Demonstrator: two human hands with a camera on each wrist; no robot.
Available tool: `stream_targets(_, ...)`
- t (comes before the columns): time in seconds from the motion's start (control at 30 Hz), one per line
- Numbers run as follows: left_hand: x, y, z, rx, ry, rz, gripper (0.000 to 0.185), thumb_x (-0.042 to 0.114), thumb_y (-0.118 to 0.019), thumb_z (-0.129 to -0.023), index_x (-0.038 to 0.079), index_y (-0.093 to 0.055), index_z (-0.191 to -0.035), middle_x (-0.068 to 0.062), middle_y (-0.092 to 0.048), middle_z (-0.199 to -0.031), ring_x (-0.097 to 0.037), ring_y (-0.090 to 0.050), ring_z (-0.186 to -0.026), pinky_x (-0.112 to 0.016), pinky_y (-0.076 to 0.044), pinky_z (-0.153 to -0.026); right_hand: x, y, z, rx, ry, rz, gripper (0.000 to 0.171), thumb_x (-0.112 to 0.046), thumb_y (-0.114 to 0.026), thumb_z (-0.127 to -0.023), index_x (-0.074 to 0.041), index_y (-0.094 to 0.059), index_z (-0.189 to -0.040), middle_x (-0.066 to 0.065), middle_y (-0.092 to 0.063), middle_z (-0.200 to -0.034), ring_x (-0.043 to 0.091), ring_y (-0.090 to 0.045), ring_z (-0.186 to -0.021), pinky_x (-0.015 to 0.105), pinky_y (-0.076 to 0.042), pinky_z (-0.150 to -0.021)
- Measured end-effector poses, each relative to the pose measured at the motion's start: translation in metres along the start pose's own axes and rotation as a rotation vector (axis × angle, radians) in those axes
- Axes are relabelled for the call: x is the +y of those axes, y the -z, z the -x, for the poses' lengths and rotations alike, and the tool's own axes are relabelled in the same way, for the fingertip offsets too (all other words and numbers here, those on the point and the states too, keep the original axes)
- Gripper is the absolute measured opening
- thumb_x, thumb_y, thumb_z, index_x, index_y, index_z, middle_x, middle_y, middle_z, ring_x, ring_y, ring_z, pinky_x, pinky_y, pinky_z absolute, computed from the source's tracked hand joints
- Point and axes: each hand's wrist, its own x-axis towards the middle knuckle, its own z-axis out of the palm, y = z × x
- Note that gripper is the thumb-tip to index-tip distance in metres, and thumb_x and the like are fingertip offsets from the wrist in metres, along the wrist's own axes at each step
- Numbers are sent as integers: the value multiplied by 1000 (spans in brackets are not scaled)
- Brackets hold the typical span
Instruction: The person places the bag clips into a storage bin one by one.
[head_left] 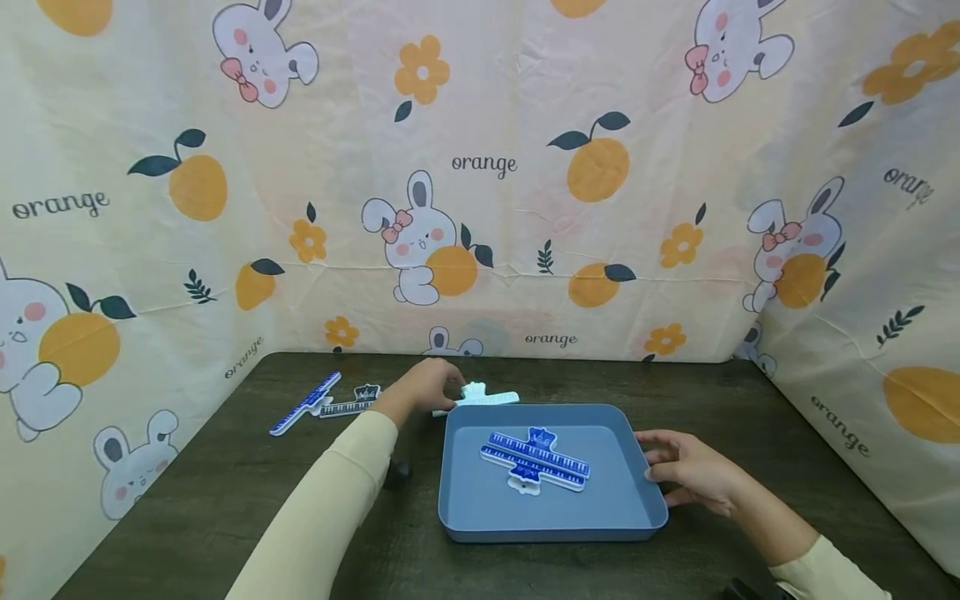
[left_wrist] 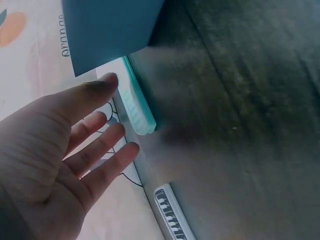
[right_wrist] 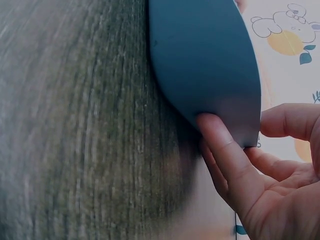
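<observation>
My left hand (head_left: 427, 385) reaches behind the tray, close to a mint-green clip (head_left: 487, 399). Its fingers are spread and loosely bent, and in the left wrist view the thumb tip overlaps the end of the mint clip (left_wrist: 137, 107). My right hand (head_left: 693, 471) grips the right side of a blue-grey tray (head_left: 555, 527), fingertips against its outer wall (right_wrist: 210, 65). Inside the tray lie two blue clips (head_left: 536, 458) with a piano-key pattern, side by side and facing opposite ways.
Left of my left hand, a black-and-white piano-key clip (head_left: 348, 407) lies near a blue one (head_left: 306, 404). The dark wooden table (head_left: 225, 500) meets a curtain (head_left: 525, 250) printed with rabbits and oranges. A small dark object (head_left: 397, 475) shows by the left sleeve.
</observation>
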Motion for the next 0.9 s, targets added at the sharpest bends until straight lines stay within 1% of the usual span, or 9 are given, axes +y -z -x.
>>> stream_targets(0.13,1,-2,-6,-66,28,24,42,5,-80,-78,7,-69,-119,-6,-67,-118,-24,-61,-110,-37,-49,-93,-2,0,0,-3,2,3,74,3,-60,-88,14,-17,-147,22,-59,-119,30,-64,-96,51,-55,-74)
stream_targets(0.23,4,-4,-10,-116,59,43,50,0,-78,-79,9,-65,-126,-6,-64,-125,-24,-59,-114,-37,-48,-96,-2,0,0,-6,4,-1,74,3,-60,-88,14,-17,-147,22,-59,-119,30,-64,-96,51,-55,-74)
stream_targets(0.37,7,-5,-15,-152,90,42,57,-6,-74,-79,11,-62,-132,-6,-62,-129,-25,-57,-117,-39,-47,-97,-1,0,0,-12,11,-8,74,3,-60,-88,14,-16,-147,22,-59,-119,30,-64,-96,51,-55,-74)
stream_targets(0.57,9,-5,-17,-166,96,17,62,-6,-75,-78,13,-60,-135,-6,-61,-130,-24,-57,-116,-39,-47,-97,0,1,-1,-17,19,-14,74,3,-60,-88,14,-15,-147,23,-59,-121,31,-64,-97,52,-55,-74)
stream_targets(0.73,8,-5,-17,-161,81,-5,58,-4,-75,-78,12,-62,-132,-6,-63,-128,-25,-57,-116,-39,-46,-97,-1,1,0,-18,19,-13,74,2,-60,-89,14,-15,-147,22,-59,-120,31,-64,-96,52,-55,-74)
stream_targets(0.9,7,-6,-19,-148,68,-31,55,-2,-76,-78,10,-63,-130,-5,-65,-122,-24,-60,-110,-38,-48,-94,-1,1,0,-15,15,-7,74,2,-60,-89,14,-15,-147,23,-58,-121,31,-64,-96,52,-55,-73)
